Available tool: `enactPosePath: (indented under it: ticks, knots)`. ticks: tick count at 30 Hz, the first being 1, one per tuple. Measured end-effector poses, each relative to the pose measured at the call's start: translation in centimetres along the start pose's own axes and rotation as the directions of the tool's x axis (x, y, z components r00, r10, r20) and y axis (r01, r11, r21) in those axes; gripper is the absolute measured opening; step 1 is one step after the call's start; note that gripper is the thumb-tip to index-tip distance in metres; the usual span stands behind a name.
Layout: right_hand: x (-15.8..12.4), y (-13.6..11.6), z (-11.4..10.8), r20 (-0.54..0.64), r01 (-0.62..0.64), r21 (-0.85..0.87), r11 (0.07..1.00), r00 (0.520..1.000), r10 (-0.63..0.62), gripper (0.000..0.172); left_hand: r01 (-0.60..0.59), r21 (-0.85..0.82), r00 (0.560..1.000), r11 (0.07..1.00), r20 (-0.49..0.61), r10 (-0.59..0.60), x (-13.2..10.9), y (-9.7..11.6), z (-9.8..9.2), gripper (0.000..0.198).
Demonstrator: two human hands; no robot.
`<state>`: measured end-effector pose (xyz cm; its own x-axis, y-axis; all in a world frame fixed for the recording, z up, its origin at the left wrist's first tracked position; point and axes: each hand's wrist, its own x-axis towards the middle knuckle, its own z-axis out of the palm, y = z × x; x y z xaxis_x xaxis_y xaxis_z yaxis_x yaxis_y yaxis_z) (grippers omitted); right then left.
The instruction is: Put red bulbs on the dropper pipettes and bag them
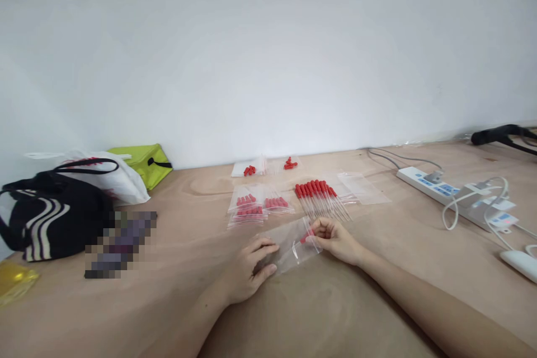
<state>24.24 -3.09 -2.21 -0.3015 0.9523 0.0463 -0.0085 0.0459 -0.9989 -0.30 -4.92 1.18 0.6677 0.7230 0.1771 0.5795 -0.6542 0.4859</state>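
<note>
My left hand (254, 268) has its fingers apart at the left end of a clear plastic bag (289, 246), its fingertips touching the bag. My right hand (331, 240) pinches a red-tipped piece (308, 236) at the bag's right end, beside the opening. Just beyond lies a fan of red-topped clear droppers (316, 189). To their left are filled zip bags (247, 207) with red tips inside, and another filled bag (277, 202) beside them.
Farther back lie loose red caps (249, 170) and more red caps (290, 164) on bags. Flat clear bags (364, 187) lie right of the droppers. A power strip (444, 193) with cables is at right, a black bag (62, 218) and green bag (146, 162) at left.
</note>
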Motion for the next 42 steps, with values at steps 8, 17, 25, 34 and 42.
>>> enactPosePath:
  ticks: [8, 17, 25, 34, 42]
  knots:
    - [-0.2, -1.4, -1.9, 0.249, 0.285, -0.422, 0.861, 0.949, -0.192, 0.031, 0.019, -0.032, 1.000, 0.999, 0.021, -0.019, -0.1, -0.3, 0.1, 0.031]
    - [4.3, -1.4, -4.9, -0.400, -0.118, -0.779, 0.616, 0.850, -0.343, 0.013, 0.037, 0.008, 0.997, 0.999, 0.060, -0.038, -0.1, -0.7, 0.2, 0.033]
    - [7.7, -0.4, -3.8, -0.497, -0.319, -0.797, 0.513, 0.830, -0.255, 0.014, 0.042, -0.013, 0.998, 0.999, 0.040, -0.042, 0.0, -0.3, 0.1, 0.033]
    - [7.7, -0.5, -2.9, -0.485, -0.321, -0.799, 0.508, 0.844, -0.229, 0.013, 0.005, -0.011, 1.000, 1.000, 0.010, -0.005, 0.3, -0.7, 0.4, 0.033]
    - [6.0, -0.8, -2.9, -0.462, -0.086, -0.609, 0.789, 0.847, -0.263, 0.045, 0.032, -0.004, 0.999, 0.999, 0.029, -0.032, 0.1, -0.6, 0.3, 0.033]
